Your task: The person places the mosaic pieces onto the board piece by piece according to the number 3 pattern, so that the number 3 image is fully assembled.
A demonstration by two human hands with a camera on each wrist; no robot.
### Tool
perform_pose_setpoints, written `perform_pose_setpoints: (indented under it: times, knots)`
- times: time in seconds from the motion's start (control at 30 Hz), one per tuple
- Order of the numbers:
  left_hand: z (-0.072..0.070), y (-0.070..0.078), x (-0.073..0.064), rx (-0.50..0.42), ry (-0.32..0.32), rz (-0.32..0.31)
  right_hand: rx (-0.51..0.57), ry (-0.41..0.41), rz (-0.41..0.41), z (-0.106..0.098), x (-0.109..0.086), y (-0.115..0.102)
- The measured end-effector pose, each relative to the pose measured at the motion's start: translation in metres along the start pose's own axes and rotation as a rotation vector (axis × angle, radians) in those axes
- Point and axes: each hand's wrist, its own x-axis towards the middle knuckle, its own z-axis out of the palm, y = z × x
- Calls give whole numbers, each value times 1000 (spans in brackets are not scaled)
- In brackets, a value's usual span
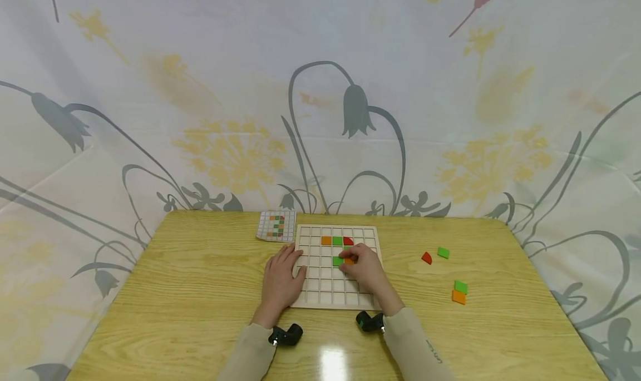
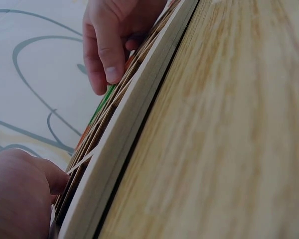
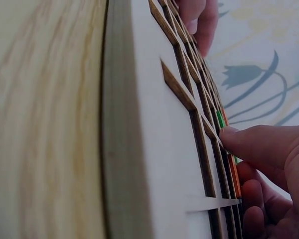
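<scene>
A wooden grid board (image 1: pixel 312 297) lies on the table, with colored tiles in some cells. Along its upper part sit an orange tile (image 1: pixel 326 241), a green tile (image 1: pixel 338 241) and a red quarter-round tile (image 1: pixel 348 241). My left hand (image 1: pixel 283 281) rests on the board's left edge, its fingertips on the frame. Over the middle of the board, my right hand (image 1: pixel 367 267) pinches a green square tile (image 1: pixel 338 261) at its cell, thumb and index finger on its right side. Beside it an orange tile (image 1: pixel 349 262) is partly covered by that hand.
A pattern card (image 1: pixel 262 226) with a printed colored grid lies beyond the board's left corner. To the right are a loose red quarter-round piece (image 1: pixel 427 257), a green piece (image 1: pixel 443 252), and a green tile (image 1: pixel 460 287) touching an orange one (image 1: pixel 458 297). A patterned curtain (image 1: pixel 320 147) hangs behind.
</scene>
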Motion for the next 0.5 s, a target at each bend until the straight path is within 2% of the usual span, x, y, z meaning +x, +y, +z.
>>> perform_pose_setpoints:
  times: [0.17,0.5]
  knots:
    - [1,0,1,0,-8,-2,20,5,-3,-2,0,3]
    - [1,-2,0,5,-2,0,133,46,-3,-16,-2,6]
